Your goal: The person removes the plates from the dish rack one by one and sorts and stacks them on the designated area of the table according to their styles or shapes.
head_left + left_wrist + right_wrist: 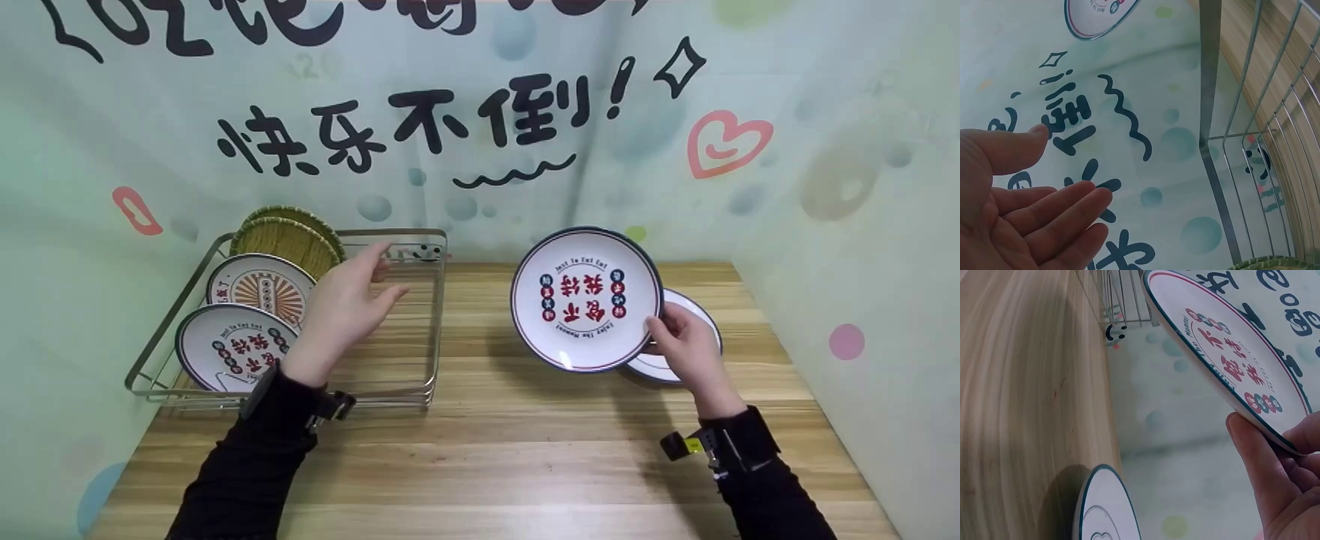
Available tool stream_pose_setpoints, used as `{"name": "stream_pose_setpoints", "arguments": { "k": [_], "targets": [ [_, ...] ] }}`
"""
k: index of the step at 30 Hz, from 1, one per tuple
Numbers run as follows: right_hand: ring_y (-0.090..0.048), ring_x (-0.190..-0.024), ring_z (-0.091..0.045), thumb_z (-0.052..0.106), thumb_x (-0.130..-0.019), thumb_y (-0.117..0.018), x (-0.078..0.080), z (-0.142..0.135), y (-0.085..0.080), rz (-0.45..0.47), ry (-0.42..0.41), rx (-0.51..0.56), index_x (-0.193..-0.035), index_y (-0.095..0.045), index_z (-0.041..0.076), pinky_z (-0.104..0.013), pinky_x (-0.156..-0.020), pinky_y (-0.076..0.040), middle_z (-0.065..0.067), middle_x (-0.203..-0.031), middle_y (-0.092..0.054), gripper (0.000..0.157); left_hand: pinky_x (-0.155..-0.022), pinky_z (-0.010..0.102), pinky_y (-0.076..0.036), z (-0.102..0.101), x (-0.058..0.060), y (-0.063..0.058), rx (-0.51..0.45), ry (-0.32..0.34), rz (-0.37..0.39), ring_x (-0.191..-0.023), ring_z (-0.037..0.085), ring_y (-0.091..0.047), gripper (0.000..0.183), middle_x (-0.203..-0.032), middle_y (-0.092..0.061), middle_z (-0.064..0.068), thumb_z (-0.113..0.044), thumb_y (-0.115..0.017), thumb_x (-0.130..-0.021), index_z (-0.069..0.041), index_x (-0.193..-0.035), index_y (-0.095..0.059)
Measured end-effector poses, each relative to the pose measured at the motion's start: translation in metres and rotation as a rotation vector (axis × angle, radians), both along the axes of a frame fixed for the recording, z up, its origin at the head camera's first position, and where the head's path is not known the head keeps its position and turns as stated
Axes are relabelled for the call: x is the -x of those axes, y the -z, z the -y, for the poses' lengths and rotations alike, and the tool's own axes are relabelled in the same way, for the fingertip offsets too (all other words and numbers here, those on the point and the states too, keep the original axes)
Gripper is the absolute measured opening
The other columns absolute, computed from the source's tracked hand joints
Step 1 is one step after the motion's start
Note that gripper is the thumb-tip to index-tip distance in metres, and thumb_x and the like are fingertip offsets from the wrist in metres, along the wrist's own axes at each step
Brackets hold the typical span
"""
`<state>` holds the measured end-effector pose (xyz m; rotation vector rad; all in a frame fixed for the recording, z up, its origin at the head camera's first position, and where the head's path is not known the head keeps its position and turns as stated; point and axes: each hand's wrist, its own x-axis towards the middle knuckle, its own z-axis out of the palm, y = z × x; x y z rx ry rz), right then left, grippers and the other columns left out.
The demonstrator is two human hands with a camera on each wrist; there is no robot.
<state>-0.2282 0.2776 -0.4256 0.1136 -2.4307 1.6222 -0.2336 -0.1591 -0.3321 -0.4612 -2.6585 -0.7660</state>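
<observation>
My right hand (690, 352) pinches the right edge of a white plate (587, 300) with a dark blue rim and red lettering, held up off the table and tilted toward me. Behind and below it lies another white plate (694, 319), partly hidden by the hand and the held plate. Over the wire rack (435, 315) at left, my left hand (341, 307) holds nothing, its thumb and fingers apart. Inside that rack lean a plate with red lettering (232, 341), a plate with an orange sunburst (259, 289) and two round woven trays (281, 240).
The wooden table (510, 465) meets a light green printed cloth (480, 210) at the back. Cloth walls also rise on both sides. The rack's metal rim stands above the tabletop.
</observation>
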Motion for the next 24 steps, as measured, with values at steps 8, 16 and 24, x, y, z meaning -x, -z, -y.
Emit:
{"name": "stream_pose_setpoints", "arguments": {
  "k": [8,16,24],
  "targets": [
    [-0.067,-0.073,-0.006,0.002,-0.100,-0.052,0.000,-0.016,0.006,0.014,0.007,0.034,-0.124,-0.055,-0.017,-0.028,-0.067,-0.060,-0.031,-0.101,-0.066,0.031,-0.092,0.053,-0.051,0.011,-0.002,0.006,0.005,-0.010,0.021,-0.105,0.036,-0.066,0.063,-0.122,-0.065,0.021,-0.020,-0.076,-0.088,0.001,-0.140,-0.048],
    [-0.068,-0.074,-0.006,0.001,-0.100,-0.049,-0.001,-0.030,0.010,0.045,0.007,0.091,-0.125,-0.051,-0.020,-0.028,-0.070,-0.060,-0.031,-0.102,-0.065,0.033,-0.089,0.055,-0.051,0.027,-0.003,0.017,0.024,-0.031,0.050,-0.104,0.039,-0.065,0.067,-0.123,-0.064,0.025,-0.022,-0.075,-0.088,0.004,-0.142,-0.045],
    [-0.068,-0.073,-0.006,0.002,-0.101,-0.048,0.000,-0.042,0.014,0.063,0.036,0.088,-0.124,-0.051,-0.021,-0.028,-0.069,-0.060,-0.026,-0.098,-0.066,0.032,-0.096,0.057,-0.047,0.037,-0.004,0.021,0.040,-0.061,0.102,-0.110,0.043,-0.060,0.066,-0.125,-0.061,0.027,-0.022,-0.073,-0.090,0.007,-0.142,-0.043]
  ]
}}
